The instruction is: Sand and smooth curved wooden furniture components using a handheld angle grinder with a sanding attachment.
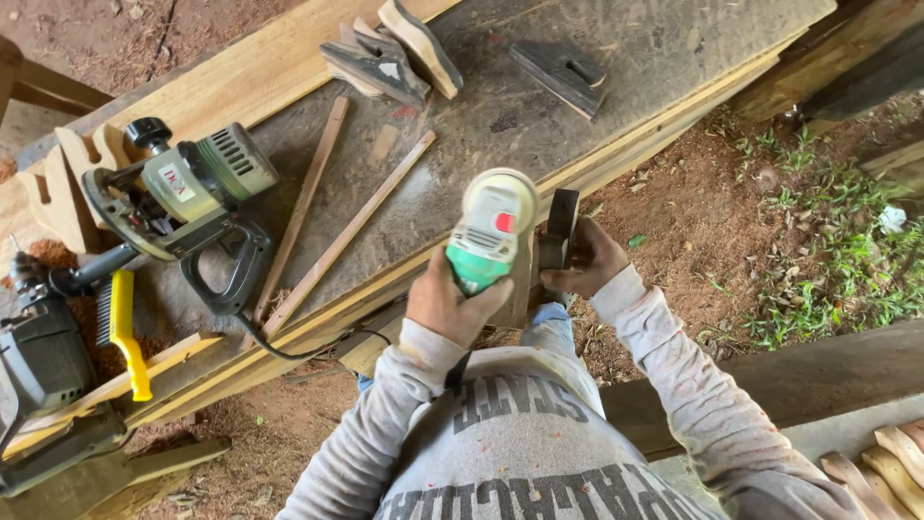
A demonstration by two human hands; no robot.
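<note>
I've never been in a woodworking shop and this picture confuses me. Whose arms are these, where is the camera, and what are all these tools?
The camera sits on the person's head, looking down, so the arms are their own. The left hand grips a green and white power tool. The right hand holds a dark wooden piece against it. In front lies a plank workbench with a circular saw, a drill, thin wooden strips and cut wooden shapes.

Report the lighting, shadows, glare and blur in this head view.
Head view: soft, even daylight with faint shadows; no hard glare, only a pale sheen on the sander in the left hand; the right hand and dark block are sharp; wide-angle bending shows at the edges, and the planks run slanted.
</note>
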